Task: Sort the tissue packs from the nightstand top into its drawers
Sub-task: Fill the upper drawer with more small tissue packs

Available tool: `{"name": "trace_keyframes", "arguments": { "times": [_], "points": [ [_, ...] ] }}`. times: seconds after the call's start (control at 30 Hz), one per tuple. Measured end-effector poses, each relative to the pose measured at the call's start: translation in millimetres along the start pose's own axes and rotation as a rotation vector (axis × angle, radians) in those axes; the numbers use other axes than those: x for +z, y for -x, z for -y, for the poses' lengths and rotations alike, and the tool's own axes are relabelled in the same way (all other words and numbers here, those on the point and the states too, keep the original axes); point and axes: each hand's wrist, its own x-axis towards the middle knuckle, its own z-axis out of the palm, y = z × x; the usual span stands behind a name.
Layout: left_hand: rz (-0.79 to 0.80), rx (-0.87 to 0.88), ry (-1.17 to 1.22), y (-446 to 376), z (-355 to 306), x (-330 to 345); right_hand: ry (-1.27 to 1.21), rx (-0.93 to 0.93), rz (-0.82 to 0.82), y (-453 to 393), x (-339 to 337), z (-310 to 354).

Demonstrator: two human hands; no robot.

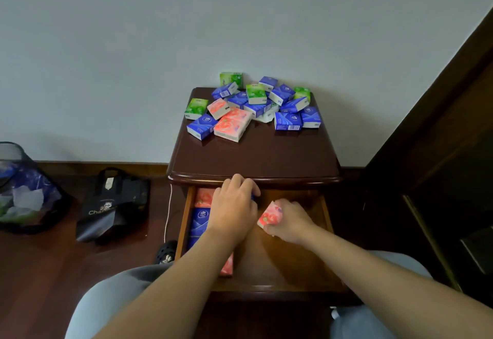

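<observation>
Roughly nine blue packs [202,126], four green [196,108], three pink [232,126] on nightstand [256,157]

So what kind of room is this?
Probably a bedroom at home: a dark wooden nightstand with an open drawer stands against a plain wall, with a wood floor and a small waste bin beside it.

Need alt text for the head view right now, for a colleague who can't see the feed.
Both hands reach into the open top drawer of a dark wood nightstand: the right hand grips a pink tissue pack, the left hand holds a blue pack, mostly hidden. Pink and blue packs line the drawer's left side; a mixed pile of green, blue and pink packs remains on top.
</observation>
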Motion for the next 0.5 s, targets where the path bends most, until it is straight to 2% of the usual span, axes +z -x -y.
{"name": "trace_keyframes", "arguments": {
  "times": [0.17, 0.3, 0.5],
  "points": [
    [0.226, -0.035, -0.126, 19, 17, 20, 0.035, -0.076, -0.185, 0, 24, -12],
    [0.337, -0.05, -0.21, 22, 22, 27, -0.085, -0.078, -0.336, -8, 27, -9],
    [0.418, -0.085, -0.249, 22, 21, 35, -0.251, 0.024, -0.293, -25, 30, -4]
  ]
}}
